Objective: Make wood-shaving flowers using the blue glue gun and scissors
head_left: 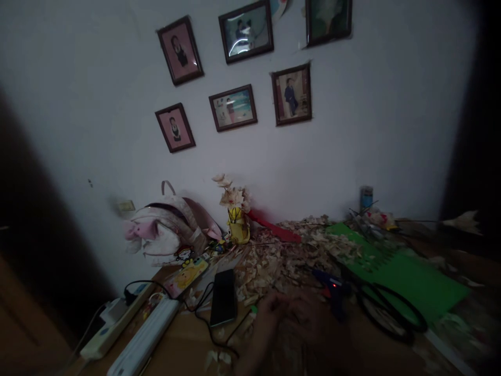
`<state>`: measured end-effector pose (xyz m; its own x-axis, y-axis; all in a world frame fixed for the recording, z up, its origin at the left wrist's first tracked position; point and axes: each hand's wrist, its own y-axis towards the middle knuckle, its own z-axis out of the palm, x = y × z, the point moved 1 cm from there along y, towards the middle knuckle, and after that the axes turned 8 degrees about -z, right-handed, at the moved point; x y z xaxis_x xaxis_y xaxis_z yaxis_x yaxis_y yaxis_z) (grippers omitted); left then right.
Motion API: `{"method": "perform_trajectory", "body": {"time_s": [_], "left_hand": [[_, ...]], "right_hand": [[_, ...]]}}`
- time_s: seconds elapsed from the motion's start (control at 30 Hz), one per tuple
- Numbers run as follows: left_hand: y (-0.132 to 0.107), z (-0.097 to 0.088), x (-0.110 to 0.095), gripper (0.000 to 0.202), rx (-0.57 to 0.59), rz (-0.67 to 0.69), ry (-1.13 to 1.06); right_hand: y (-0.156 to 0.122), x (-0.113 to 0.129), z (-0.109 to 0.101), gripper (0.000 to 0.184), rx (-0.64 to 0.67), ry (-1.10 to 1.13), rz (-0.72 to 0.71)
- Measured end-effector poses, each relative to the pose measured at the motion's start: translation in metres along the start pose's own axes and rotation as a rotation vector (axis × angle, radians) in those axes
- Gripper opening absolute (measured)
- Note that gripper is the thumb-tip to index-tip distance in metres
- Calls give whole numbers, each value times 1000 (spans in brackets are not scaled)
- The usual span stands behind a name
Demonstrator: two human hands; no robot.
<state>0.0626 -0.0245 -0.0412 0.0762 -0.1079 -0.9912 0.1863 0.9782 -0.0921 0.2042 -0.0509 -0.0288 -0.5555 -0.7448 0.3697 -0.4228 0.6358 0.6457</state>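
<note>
The left hand (272, 308) and right hand (309, 318) are close together low in the dim view, fingers bunched; too dark to tell whether they pinch anything. Just beyond the right hand lies a blue hot glue gun (331, 287), with black-handled scissors (399, 300) on green craft paper (407, 282) further right, and pale wood shavings (282, 261) ahead of the hands.
</note>
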Motion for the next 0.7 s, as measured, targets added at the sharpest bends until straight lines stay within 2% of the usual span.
{"method": "perform_trajectory", "body": {"time_s": [0.1,0.37,0.5,0.7], "left_hand": [[1,-2,1,11,-8,1,0],[2,-3,3,10,-16,-2,-4],[0,-2,-3,9,-24,-24,-3],[-2,-2,-6,9,-26,-32,30]], "right_hand": [[0,-2,4,12,68,-5,27],[1,-6,7,14,40,72,106],[4,-4,3,16,-71,249,328],[3,-14,5,25,-327,646,700]]}}
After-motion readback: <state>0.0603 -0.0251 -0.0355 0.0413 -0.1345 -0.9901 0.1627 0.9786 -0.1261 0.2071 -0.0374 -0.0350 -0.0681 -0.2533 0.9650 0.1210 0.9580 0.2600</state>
